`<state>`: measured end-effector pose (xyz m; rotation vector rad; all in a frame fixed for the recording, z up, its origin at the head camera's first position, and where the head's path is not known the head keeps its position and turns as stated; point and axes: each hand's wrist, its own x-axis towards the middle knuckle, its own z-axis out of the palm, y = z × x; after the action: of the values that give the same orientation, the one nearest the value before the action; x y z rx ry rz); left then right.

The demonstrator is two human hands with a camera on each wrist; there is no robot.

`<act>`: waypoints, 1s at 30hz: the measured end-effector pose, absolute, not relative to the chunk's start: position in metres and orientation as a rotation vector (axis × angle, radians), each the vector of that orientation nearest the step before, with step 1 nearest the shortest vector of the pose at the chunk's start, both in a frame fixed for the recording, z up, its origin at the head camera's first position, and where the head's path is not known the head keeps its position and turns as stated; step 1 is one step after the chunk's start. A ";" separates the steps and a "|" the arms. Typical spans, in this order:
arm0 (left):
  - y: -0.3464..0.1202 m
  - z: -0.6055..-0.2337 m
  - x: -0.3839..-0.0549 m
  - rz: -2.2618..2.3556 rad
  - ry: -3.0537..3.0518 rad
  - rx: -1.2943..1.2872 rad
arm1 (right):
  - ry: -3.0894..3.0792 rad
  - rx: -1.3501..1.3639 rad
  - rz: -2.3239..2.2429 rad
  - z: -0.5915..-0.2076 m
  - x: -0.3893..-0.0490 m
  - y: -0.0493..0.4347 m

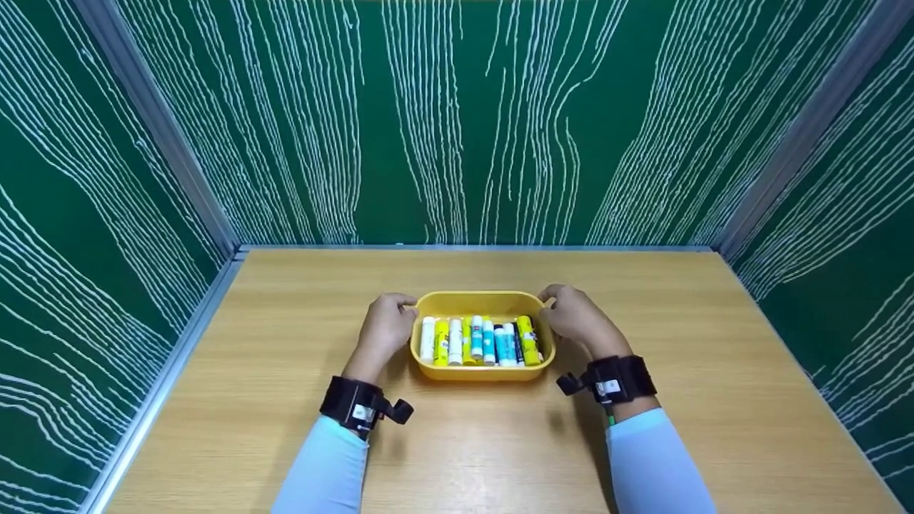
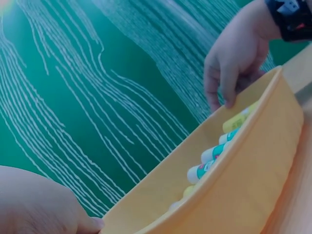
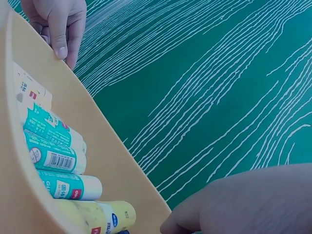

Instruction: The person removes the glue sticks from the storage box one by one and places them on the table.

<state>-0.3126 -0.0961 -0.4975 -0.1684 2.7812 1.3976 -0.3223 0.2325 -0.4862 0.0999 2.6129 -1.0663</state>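
Observation:
A yellow plastic basket (image 1: pixel 483 373) with rounded corners sits on the table, holding several glue sticks (image 1: pixel 477 339) laid side by side. Some are white, some yellow and some teal with white caps. My left hand (image 1: pixel 386 325) pinches the basket's rim at its far left corner. At the far right corner my right hand (image 1: pixel 577 318) grips the rim the same way. In the left wrist view the right thumb lies over the rim. Printed labels and a barcode show on the teal glue sticks (image 3: pixel 63 160) in the right wrist view.
A wooden table (image 1: pixel 471 450) lies under the basket and both forearms. Green panels (image 1: pixel 493 121) with wavy white lines stand behind and at both sides, joined by grey metal posts (image 1: pixel 161 114). Each wrist wears a black strap (image 1: pixel 355 405) with a small camera.

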 end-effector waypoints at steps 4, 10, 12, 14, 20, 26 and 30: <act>-0.092 -0.498 -0.310 1.341 2.823 -0.151 | 2.630 0.087 -1.037 -0.487 -0.321 0.233; -0.090 -0.498 -0.308 1.294 2.843 -0.184 | 2.628 0.073 -1.036 -0.486 -0.319 0.232; -0.090 -0.498 -0.308 1.289 2.844 -0.190 | 2.622 0.082 -1.043 -0.485 -0.319 0.231; -0.091 -0.498 -0.308 1.271 2.863 -0.162 | 2.633 0.065 -1.035 -0.485 -0.320 0.231; -0.092 -0.499 -0.308 1.253 2.889 -0.114 | 2.659 0.029 -1.028 -0.486 -0.320 0.232; -0.092 -0.499 -0.309 1.256 2.854 -0.138 | 2.618 0.068 -1.062 -0.485 -0.318 0.233; -0.092 -0.498 -0.310 1.260 2.836 -0.158 | 2.618 0.070 -1.071 -0.483 -0.317 0.232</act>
<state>-0.3095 -0.0921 -0.4975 -0.1582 2.8360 1.2599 -0.3167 0.2321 -0.4832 0.0696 2.6182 -1.0710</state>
